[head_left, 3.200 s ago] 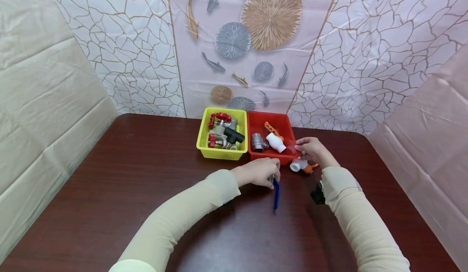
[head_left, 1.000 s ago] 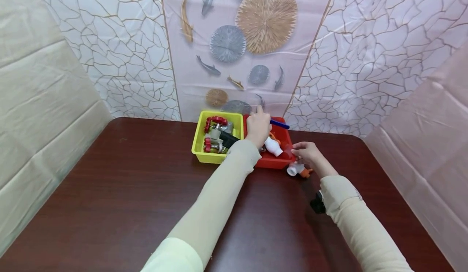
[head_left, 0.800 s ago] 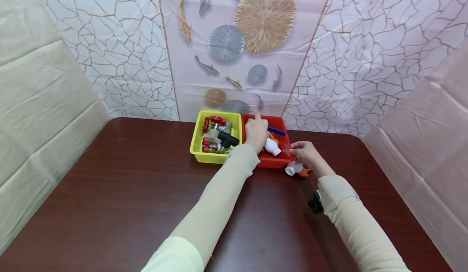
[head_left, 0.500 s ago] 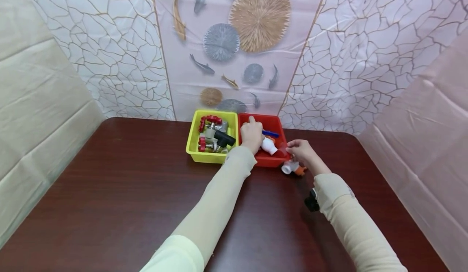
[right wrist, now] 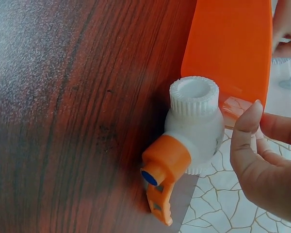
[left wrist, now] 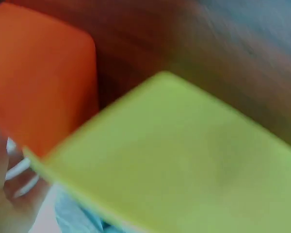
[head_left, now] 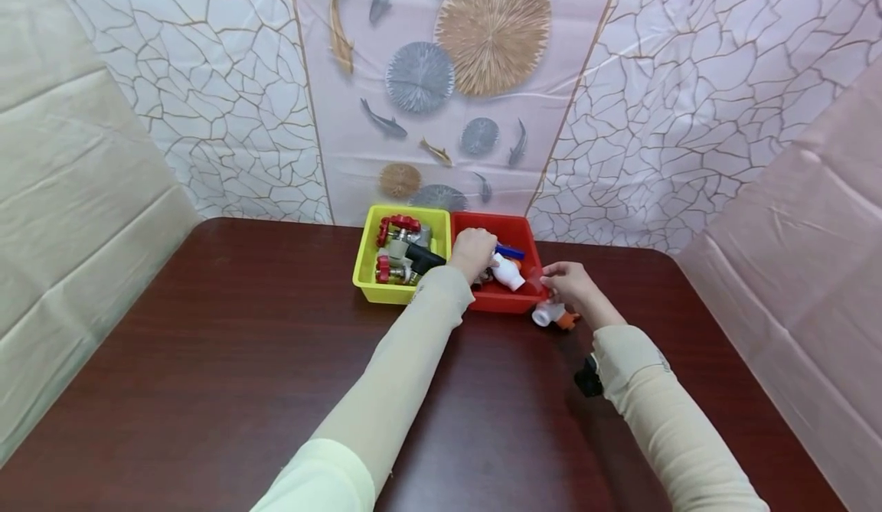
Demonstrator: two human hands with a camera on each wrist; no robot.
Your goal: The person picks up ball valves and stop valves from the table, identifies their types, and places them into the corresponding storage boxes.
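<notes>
My left hand (head_left: 472, 253) reaches down into the red bin (head_left: 506, 302), its fingertips mostly hidden by the hand itself. Beside it in the bin lie a blue lever handle (head_left: 510, 252) and a white ball valve (head_left: 507, 272). The left wrist view shows part of the left hand (left wrist: 12, 204) behind the bin rims; whether it holds anything is unclear. My right hand (right wrist: 271, 165) pinches the red bin's near right corner between thumb and finger. Under that hand, a white ball valve with an orange handle (right wrist: 194, 128) rests on the table, outside the bin.
A yellow bin (head_left: 387, 293) stands against the red bin's left side, holding several valves and fittings, among them red-handled valves (head_left: 404, 223) and a black tee (head_left: 423, 258). Both stand on a dark wooden table (head_left: 227, 359) near the patterned backdrop (head_left: 207, 99).
My left hand has carried the blue-handled valve from the table into the red bin, and has since shifted slightly lower there. My right hand stays at the bin's corner.
</notes>
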